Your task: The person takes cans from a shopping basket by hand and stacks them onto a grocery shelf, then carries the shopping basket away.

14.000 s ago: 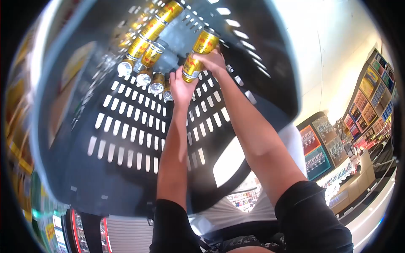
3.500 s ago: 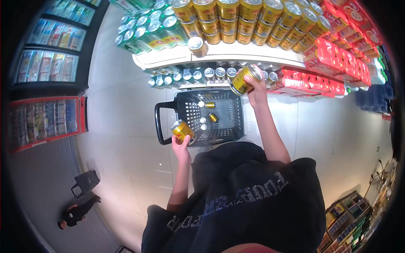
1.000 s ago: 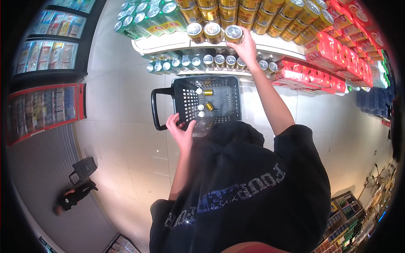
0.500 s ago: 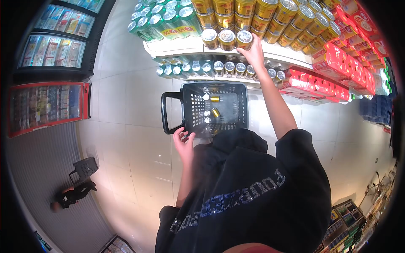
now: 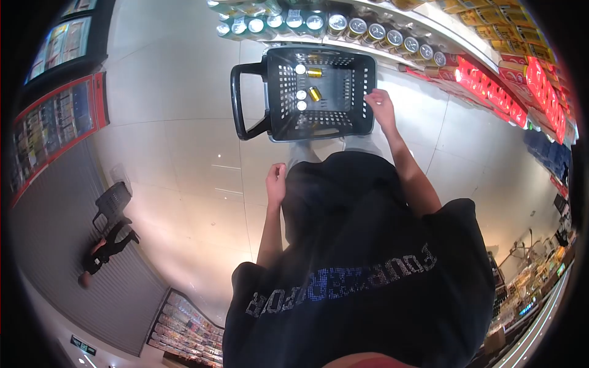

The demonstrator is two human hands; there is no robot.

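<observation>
A dark basket (image 5: 261,86) with its handle to the left stands at my feet, below the shelf edge. Inside lie several small cans, among them a gold can (image 5: 315,94) on its side and another gold can (image 5: 314,72) above it. My right hand (image 5: 380,105) hangs just beyond the basket's right rim, fingers curled together, holding nothing I can see. My left hand (image 5: 276,179) is beside my left thigh, below the handle, its fingers folded and nothing visible in them.
A lower shelf carries a row of cans (image 5: 377,33) and green cans (image 5: 256,25). Red cartons (image 5: 491,89) continue to the right. At the far left are a red-framed cooler (image 5: 55,132) and a person in dark clothes (image 5: 107,250) by another basket (image 5: 113,199).
My right hand has left the can on the upper shelf and come down beside the basket. My left hand has drawn back from the handle and closed. The view has tilted down toward my body.
</observation>
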